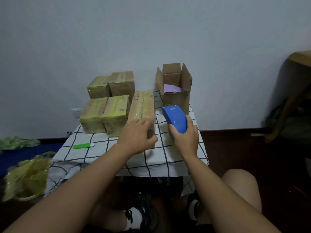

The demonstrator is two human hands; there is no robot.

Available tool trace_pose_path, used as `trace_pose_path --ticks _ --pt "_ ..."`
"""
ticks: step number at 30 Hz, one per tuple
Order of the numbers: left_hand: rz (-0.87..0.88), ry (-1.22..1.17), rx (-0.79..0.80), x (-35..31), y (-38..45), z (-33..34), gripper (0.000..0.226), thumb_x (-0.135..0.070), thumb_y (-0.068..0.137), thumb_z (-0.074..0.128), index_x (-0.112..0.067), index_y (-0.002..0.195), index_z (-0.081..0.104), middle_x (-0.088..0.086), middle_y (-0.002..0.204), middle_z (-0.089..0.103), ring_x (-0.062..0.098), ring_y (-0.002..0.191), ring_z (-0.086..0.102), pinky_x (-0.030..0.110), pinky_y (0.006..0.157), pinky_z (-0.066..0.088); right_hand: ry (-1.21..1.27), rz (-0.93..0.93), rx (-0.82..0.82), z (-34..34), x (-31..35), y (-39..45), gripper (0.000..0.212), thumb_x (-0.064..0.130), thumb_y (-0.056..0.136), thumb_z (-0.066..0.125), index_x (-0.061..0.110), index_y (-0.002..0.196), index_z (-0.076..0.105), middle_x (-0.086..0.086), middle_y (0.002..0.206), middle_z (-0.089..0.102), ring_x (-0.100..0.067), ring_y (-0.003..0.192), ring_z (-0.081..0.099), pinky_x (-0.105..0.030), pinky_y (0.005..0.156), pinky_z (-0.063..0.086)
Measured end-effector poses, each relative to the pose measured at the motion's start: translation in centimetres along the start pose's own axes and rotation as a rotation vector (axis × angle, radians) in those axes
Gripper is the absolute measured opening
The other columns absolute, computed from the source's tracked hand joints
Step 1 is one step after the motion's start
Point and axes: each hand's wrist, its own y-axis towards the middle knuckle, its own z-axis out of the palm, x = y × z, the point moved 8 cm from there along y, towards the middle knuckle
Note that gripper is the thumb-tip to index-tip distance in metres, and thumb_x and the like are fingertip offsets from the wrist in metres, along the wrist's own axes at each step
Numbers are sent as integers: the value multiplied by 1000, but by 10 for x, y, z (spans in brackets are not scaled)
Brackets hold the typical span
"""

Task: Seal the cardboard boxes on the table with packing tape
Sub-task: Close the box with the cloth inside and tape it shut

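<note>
A taped cardboard box [142, 106] lies lengthwise in the middle of the checked tablecloth [94, 153]. My left hand [137, 137] holds its near end, thumb on the right side and fingers lying along the top. My right hand [186, 140] grips a blue tape dispenser [175, 118] just right of that box, with yellowish tape showing under it. An open cardboard box [175, 88] with a purple item inside stands at the back right. Several taped boxes [107, 105] sit grouped at the back left.
A green utility knife [83, 146] lies on the cloth at the front left. Crumpled yellow tape waste [28, 177] hangs off the table's left side. A wooden piece of furniture [296, 91] stands at the far right. My knees and shoes are under the table.
</note>
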Motion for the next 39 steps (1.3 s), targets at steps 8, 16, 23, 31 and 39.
trace_pose_path --ticks 8,16,23,31,39 --pt "-287 -431 -92 27 15 -4 38 -42 103 38 -24 89 67 -2 103 66 28 114 46 40 95 29 8 -10 -8 -1 -5 -5 71 49 85 68 40 148 36 -1 109 48 -18 94 49 -31 74 41" --pt "-220 -419 -211 30 15 2 23 -46 97 52 -34 106 70 -10 116 65 23 110 41 34 82 20 18 -24 -8 -2 -6 -2 71 47 86 70 38 148 37 0 110 47 -16 94 48 -29 73 39" --pt "-49 -224 -419 22 8 9 31 -47 96 48 -27 105 70 -10 104 69 19 94 48 33 75 23 19 -33 -11 0 -10 -3 72 50 85 69 40 148 36 0 112 48 -16 96 49 -29 74 39" --pt "65 -165 -568 22 3 12 30 -43 95 46 -25 107 67 -8 106 69 14 92 43 29 74 14 18 -58 -10 1 -13 -2 75 52 84 69 38 150 34 0 113 48 -16 99 51 -31 77 44" --pt "31 -180 -556 19 4 11 26 -40 94 49 -24 104 68 -9 100 70 18 90 50 31 75 22 28 -48 -8 1 -11 -2 74 51 84 69 40 149 35 0 111 48 -17 97 52 -30 76 44"
